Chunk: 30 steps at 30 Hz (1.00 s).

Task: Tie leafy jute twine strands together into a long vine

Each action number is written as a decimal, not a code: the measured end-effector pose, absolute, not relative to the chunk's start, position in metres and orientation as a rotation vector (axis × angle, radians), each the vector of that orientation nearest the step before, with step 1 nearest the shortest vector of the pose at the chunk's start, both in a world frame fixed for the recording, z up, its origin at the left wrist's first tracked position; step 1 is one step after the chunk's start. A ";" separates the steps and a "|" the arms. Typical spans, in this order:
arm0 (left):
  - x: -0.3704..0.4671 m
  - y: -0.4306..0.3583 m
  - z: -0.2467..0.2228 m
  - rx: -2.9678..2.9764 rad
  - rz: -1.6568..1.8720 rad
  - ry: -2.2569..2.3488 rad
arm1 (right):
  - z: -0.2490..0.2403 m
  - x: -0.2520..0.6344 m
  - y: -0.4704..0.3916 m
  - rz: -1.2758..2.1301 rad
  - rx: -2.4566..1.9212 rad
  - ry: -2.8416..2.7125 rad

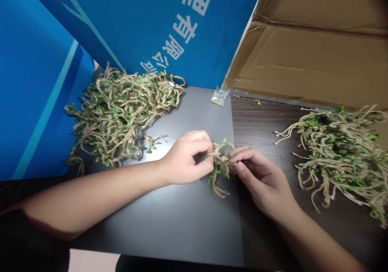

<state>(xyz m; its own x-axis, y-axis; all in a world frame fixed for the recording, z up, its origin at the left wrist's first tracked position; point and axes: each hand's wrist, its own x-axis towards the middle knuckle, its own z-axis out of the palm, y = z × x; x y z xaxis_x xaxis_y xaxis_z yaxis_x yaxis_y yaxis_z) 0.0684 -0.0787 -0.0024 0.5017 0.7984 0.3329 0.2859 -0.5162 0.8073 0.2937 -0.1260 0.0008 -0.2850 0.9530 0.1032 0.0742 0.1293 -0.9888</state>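
Between my two hands hangs a small bundle of leafy jute twine (222, 163), tan cord with green artificial leaves along it. My left hand (189, 157) pinches its left side, thumb and forefinger closed on the strands. From the right, my right hand (262, 177) grips the bundle's edge between thumb and fingertips. Loose cord ends dangle below, just above the grey mat. To the left lies a big tangled heap of the same leafy twine (121, 110). Another pile of leafy twine (342, 154), with many loose ends, spreads at the right.
A grey mat (169, 219) covers part of the dark wooden table (254, 122). Blue panels with white characters (169, 25) stand behind and at the left. A brown cardboard sheet (318, 62) rises at the back right. A small clear plastic packet (220, 97) lies at their foot.
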 end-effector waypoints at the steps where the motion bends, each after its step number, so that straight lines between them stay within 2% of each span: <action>1: 0.068 -0.078 -0.002 2.014 0.924 0.897 | 0.001 0.294 -0.125 1.307 -1.020 -1.547; 6: 0.067 -0.076 0.000 1.892 0.861 0.942 | 0.003 0.300 -0.121 1.383 -0.959 -1.659; 12: 0.065 -0.074 -0.001 1.859 0.889 0.926 | 0.002 0.298 -0.126 1.324 -1.061 -1.883; 20: 0.066 -0.076 0.000 1.896 0.876 0.864 | -0.003 0.297 -0.127 0.900 -1.164 -1.927; 25: 0.066 -0.077 -0.001 1.934 0.826 0.804 | -0.003 0.295 -0.124 0.858 -1.106 -2.029; 30: 0.067 -0.076 -0.002 1.977 0.804 0.740 | 0.002 0.296 -0.120 0.888 -1.109 -1.857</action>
